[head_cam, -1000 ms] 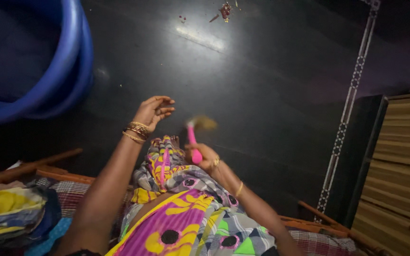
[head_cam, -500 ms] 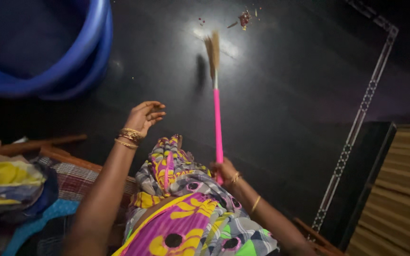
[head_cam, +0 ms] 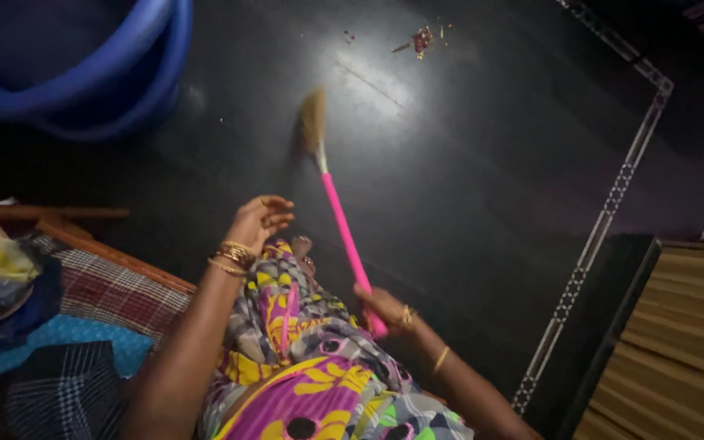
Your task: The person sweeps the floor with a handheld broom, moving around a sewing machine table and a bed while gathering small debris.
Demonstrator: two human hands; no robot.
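Observation:
My right hand point(head_cam: 386, 308) grips the lower end of a broom's pink handle point(head_cam: 344, 234). The straw brush head point(head_cam: 313, 121) rests on the dark shiny floor point(head_cam: 466, 179), ahead of me. A small pile of reddish debris point(head_cam: 422, 38) lies on the floor further out, apart from the brush. My left hand point(head_cam: 260, 221) hangs in the air with fingers loosely curled, holding nothing; gold bangles circle that wrist. A bare foot point(head_cam: 301, 245) shows below my colourful patterned garment point(head_cam: 303, 358).
A large blue tub point(head_cam: 99, 73) stands at the upper left. A bed with a wooden frame point(head_cam: 116, 259), checked cloth and folded fabrics is at the left. A ridged brown cabinet point(head_cam: 678, 342) is at the lower right. A patterned white border point(head_cam: 605, 220) runs across the floor.
The broom has swung out from near my body; its brush head has then moved left and nearer across the floor. My left hand stays raised and empty.

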